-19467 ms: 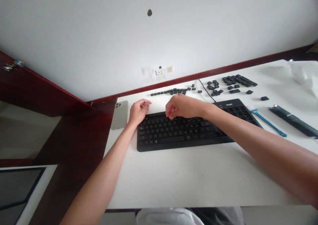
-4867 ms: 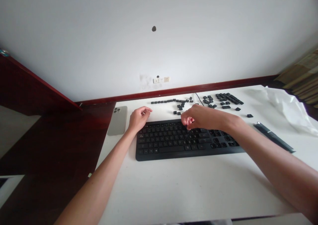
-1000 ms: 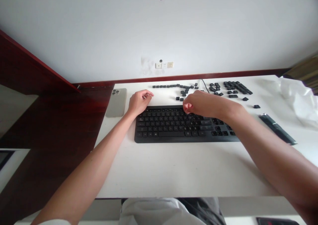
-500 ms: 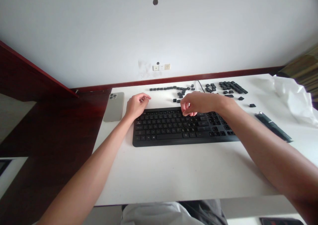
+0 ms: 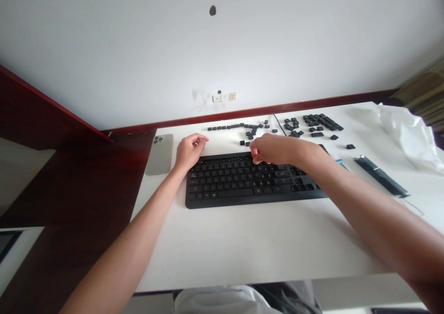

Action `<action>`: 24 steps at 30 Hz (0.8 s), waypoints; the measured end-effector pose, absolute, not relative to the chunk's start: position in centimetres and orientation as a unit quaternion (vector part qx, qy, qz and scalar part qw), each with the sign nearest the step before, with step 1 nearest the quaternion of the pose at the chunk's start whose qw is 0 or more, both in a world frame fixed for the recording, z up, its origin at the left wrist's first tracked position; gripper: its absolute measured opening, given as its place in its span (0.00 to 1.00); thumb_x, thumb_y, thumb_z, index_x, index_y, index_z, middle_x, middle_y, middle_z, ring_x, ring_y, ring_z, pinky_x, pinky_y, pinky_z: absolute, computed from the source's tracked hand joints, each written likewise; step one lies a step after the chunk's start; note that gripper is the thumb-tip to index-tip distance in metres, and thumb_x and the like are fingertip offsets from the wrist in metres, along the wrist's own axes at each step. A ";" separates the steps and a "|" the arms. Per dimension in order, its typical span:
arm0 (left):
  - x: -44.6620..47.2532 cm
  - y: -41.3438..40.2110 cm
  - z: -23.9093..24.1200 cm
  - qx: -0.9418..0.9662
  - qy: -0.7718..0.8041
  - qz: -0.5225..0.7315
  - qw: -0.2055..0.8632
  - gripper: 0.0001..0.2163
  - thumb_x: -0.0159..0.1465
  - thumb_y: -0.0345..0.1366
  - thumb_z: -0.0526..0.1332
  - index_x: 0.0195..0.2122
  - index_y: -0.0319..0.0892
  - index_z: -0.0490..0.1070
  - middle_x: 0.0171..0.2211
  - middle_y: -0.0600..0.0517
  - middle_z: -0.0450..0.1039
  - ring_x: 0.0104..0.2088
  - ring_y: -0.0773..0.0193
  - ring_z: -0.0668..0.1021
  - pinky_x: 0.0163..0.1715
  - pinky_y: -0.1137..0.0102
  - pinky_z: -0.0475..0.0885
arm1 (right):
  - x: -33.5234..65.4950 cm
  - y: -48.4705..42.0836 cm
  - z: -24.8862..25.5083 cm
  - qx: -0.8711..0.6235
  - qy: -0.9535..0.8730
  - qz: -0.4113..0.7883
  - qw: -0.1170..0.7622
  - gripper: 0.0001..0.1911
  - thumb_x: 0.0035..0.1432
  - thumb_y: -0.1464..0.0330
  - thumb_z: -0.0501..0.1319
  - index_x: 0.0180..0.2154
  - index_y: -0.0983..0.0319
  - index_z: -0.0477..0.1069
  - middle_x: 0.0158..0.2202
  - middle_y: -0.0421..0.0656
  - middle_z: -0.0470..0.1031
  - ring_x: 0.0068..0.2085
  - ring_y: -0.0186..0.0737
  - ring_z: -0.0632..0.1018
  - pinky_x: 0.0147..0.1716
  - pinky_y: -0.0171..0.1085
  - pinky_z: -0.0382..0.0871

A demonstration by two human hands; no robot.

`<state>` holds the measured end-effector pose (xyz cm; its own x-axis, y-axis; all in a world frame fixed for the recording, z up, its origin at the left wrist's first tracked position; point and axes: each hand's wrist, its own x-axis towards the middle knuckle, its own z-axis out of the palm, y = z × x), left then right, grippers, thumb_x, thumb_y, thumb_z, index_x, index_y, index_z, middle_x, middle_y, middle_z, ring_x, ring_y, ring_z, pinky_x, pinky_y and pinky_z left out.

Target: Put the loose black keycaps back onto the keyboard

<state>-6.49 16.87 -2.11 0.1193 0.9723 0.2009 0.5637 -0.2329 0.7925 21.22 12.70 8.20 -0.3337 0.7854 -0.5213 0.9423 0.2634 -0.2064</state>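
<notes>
A black keyboard (image 5: 239, 182) lies on the white table (image 5: 249, 244). My left hand (image 5: 188, 150) rests at the keyboard's upper left corner, its fingers loosely curled and holding nothing I can see. My right hand (image 5: 274, 149) hovers over the top key rows near the middle, fingers bent down and pinched together at the keys. What the pinch holds is hidden. Several loose black keycaps (image 5: 249, 129) lie in a row and small piles just behind the keyboard, with more keycaps (image 5: 319, 122) further right.
A phone (image 5: 160, 153) lies face down at the table's left edge. A black strip-like tool (image 5: 380, 182) and a blue-tipped tool (image 5: 338, 160) lie right of the keyboard. Crumpled white plastic (image 5: 409, 133) sits at the far right. Dark red wooden furniture (image 5: 76, 189) adjoins on the left.
My right hand shifted slightly left and down along the top key rows over the last second. My left hand stayed at the keyboard's corner. The view moved a little.
</notes>
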 end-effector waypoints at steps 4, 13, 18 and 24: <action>-6.4 16.8 -2.0 0.692 0.557 0.366 0.279 0.10 0.65 0.39 0.60 0.39 0.45 0.81 0.30 0.52 0.79 0.31 0.61 0.78 0.34 0.69 0.68 | 21.5 12.7 7.5 0.552 0.785 -0.238 0.148 0.05 0.61 0.70 0.65 0.36 0.61 0.81 0.41 0.50 0.82 0.38 0.48 0.81 0.36 0.41 0.68; -6.5 16.9 -2.2 0.688 0.562 0.366 0.276 0.11 0.65 0.40 0.60 0.39 0.44 0.81 0.29 0.52 0.78 0.31 0.61 0.78 0.34 0.69 0.69 | 21.1 12.5 8.0 0.538 0.798 -0.224 0.154 0.05 0.61 0.72 0.63 0.33 0.63 0.79 0.39 0.52 0.81 0.36 0.50 0.81 0.33 0.42 0.67; -6.5 16.9 -2.3 0.691 0.560 0.367 0.273 0.11 0.65 0.40 0.60 0.38 0.45 0.81 0.31 0.52 0.80 0.31 0.61 0.79 0.35 0.69 0.69 | 21.0 12.4 8.0 0.529 0.809 -0.191 0.170 0.07 0.62 0.71 0.63 0.38 0.65 0.81 0.40 0.54 0.81 0.38 0.52 0.81 0.33 0.42 0.67; -6.4 16.7 -2.0 0.689 0.571 0.358 0.266 0.10 0.65 0.40 0.60 0.39 0.45 0.82 0.29 0.53 0.79 0.31 0.61 0.78 0.33 0.69 0.66 | 22.0 13.0 7.5 0.536 0.801 -0.217 0.151 0.11 0.63 0.64 0.66 0.44 0.62 0.81 0.46 0.52 0.81 0.46 0.54 0.81 0.39 0.43 0.70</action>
